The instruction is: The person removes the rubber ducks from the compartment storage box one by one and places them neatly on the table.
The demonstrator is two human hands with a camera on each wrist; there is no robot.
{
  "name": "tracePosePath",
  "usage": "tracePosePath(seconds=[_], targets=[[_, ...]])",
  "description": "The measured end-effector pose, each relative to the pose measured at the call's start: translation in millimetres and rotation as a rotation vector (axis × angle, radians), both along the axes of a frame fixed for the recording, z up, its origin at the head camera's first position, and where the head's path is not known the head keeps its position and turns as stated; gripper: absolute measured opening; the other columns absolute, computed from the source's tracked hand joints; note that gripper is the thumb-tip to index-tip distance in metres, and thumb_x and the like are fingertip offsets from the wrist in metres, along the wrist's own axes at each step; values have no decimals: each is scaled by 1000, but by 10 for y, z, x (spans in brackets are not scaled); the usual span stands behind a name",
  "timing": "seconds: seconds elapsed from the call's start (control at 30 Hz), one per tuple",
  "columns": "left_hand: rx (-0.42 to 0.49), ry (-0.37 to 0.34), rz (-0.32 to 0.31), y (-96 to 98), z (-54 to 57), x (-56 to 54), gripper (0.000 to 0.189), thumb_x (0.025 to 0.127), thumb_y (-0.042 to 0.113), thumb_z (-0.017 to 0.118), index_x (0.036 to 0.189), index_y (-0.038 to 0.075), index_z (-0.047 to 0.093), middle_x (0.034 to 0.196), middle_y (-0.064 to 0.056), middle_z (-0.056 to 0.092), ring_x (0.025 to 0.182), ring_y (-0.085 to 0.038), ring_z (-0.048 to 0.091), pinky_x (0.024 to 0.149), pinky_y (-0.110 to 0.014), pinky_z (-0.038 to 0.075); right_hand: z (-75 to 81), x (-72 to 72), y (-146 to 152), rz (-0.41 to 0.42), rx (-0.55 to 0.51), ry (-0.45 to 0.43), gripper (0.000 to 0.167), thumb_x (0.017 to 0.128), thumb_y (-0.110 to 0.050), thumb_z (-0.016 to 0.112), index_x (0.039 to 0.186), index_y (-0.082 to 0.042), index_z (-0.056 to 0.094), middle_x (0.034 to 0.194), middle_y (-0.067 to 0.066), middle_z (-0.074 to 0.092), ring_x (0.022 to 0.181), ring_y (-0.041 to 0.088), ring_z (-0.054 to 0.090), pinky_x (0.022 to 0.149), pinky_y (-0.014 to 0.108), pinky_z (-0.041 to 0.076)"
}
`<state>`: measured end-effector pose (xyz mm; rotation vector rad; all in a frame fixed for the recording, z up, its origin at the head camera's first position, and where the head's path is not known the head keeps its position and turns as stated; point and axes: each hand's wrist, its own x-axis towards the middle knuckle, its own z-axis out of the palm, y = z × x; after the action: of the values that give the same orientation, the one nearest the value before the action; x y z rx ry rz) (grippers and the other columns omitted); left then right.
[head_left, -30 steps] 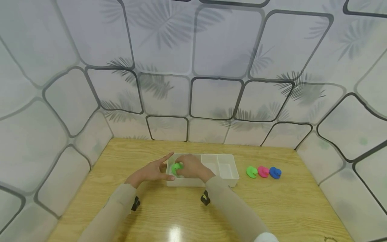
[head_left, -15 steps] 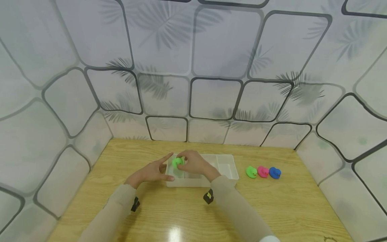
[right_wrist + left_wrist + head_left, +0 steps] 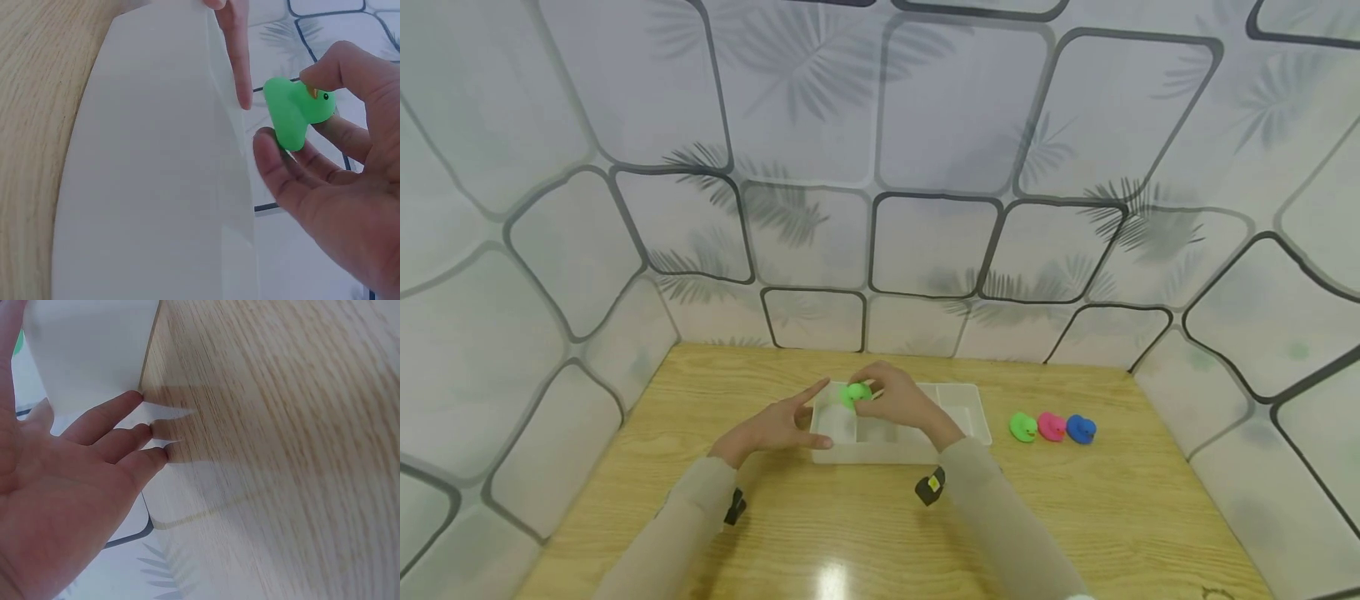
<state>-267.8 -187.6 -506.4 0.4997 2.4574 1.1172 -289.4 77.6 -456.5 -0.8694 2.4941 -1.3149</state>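
Note:
A green rubber duck (image 3: 856, 394) is pinched between the thumb and fingers of my right hand (image 3: 898, 402), raised over the left part of a white divided box (image 3: 887, 452). The right wrist view shows the duck (image 3: 297, 109) above the box's rim, its orange beak beside a fingertip. My left hand (image 3: 775, 427) spreads around the box's left end, thumb at the front rim and index finger toward the back corner. In the left wrist view the fingers of this hand (image 3: 75, 469) are extended beside the box's end wall (image 3: 94, 350).
To the right of the box, a second green duck (image 3: 1022, 427), a pink duck (image 3: 1052, 426) and a blue duck (image 3: 1081, 429) sit in a row on the wooden table (image 3: 820, 533). A patterned cloth wall (image 3: 932, 242) encloses the back and sides.
My right hand has lifted the green duck out of the box's left compartment and moved it up and to the right. The left hand stays in place.

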Motion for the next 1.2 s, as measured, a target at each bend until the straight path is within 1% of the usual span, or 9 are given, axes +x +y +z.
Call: tracePosePath(seconds=[0.1,0.17,0.33,0.4,0.57,0.7,0.87,1.07,1.2], targets=[[-5,-5,4,2,-1,-3,109,80,56,80,163,39,10,153,-24,42,143,-44,37,111,-68,29,-62,-12,57,11,-49,-2,32,89,-15,73,120,-8,70,125,10,60,108,29,65,88,36,57],[-9,-8,7,4,-6,-6,110,80,56,80,163,39,10,153,-24,42,143,-45,37,111,-68,29,-107,-27,95,5,-64,-2,30,90,-14,73,119,-10,71,125,8,61,107,25,64,90,36,56],[-10,-17,15,11,15,2,110,80,57,80,163,38,10,153,-25,42,143,-46,36,111,-68,29,-140,-27,198,-11,-91,-24,28,91,-17,74,120,-15,72,125,1,63,106,19,62,93,39,53],[-11,-19,14,11,24,8,111,80,57,80,163,37,10,153,-25,42,142,-47,36,111,-69,28,-137,-15,234,-16,-106,-47,29,92,-18,74,121,-15,71,127,2,63,108,21,62,95,42,52],[-24,-21,17,2,3,2,111,79,59,80,163,39,9,153,-23,43,142,-47,37,110,-70,28,-145,-2,303,-55,-123,-89,32,92,-21,75,124,-15,71,136,7,60,110,21,62,95,42,52],[-26,-13,19,-1,-10,-4,112,79,60,79,163,39,9,153,-24,44,142,-46,38,110,-69,29,-147,7,354,-98,-135,-121,36,91,-22,76,125,-16,70,141,7,58,109,21,62,93,41,53],[-31,-4,21,10,17,7,110,80,59,79,162,43,9,152,-25,44,142,-47,37,110,-69,29,-151,3,422,-108,-150,-132,38,90,-22,78,127,-16,70,133,2,62,108,20,63,92,39,54],[-34,7,15,14,44,16,111,80,59,79,163,38,9,151,-26,44,142,-48,37,111,-69,28,-131,1,502,-102,-168,-125,40,90,-21,78,128,-12,69,128,4,65,106,20,64,91,35,54],[-31,6,8,13,51,22,109,80,59,79,161,44,8,153,-26,42,142,-46,37,111,-68,28,-114,9,573,-103,-185,-141,42,90,-21,78,129,-13,68,126,5,65,105,21,65,91,35,54]])
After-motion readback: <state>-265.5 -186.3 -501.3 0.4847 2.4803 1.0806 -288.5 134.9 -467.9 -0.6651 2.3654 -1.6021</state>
